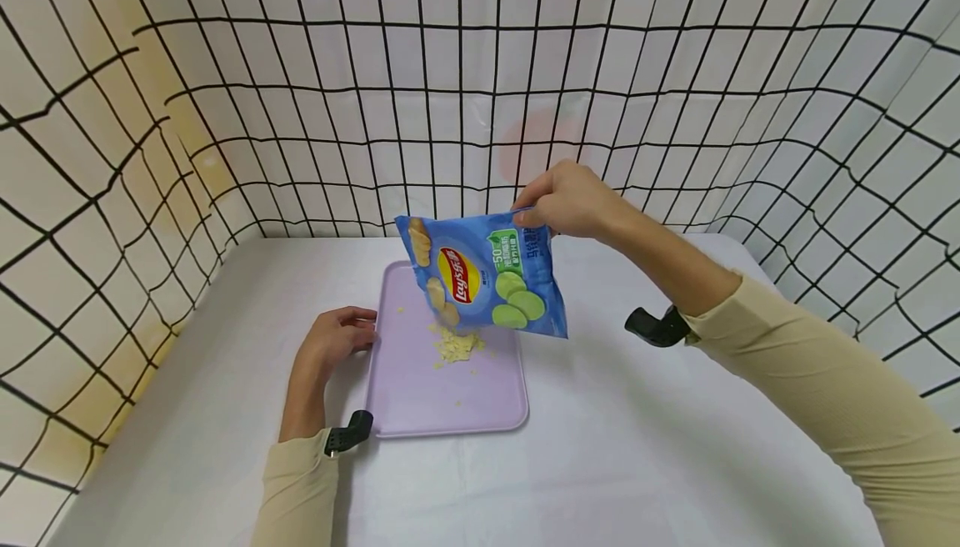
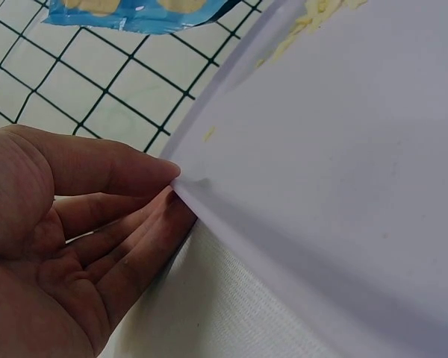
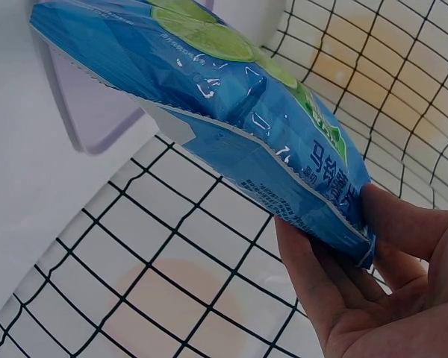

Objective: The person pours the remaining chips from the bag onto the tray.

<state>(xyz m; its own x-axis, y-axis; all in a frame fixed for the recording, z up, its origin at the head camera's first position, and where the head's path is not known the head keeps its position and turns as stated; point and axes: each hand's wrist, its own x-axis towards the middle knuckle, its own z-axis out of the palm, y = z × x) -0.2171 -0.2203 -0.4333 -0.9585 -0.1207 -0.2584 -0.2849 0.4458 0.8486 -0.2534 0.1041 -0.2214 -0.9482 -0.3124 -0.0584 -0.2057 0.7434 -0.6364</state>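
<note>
A blue Lay's potato chip bag (image 1: pixel 480 272) hangs tilted over a lilac tray (image 1: pixel 450 401). My right hand (image 1: pixel 573 201) pinches the bag by its upper right corner; the right wrist view shows thumb and fingers on either side of that bag corner (image 3: pixel 343 224). Below the bag, a small heap of broken chips (image 1: pixel 457 345) lies on the tray, with a few crumbs scattered around. At the tray's left edge, my left hand (image 1: pixel 333 343) pinches the rim between thumb and fingers, as the left wrist view shows at the tray corner (image 2: pixel 190 195).
A black wire grid (image 1: pixel 480 92) stands around the back and both sides of the white-covered table (image 1: pixel 600 447). White cloth hangs behind the grid. Black straps with camera mounts sit on both wrists, the right one (image 1: pixel 658 328) sticking out sideways.
</note>
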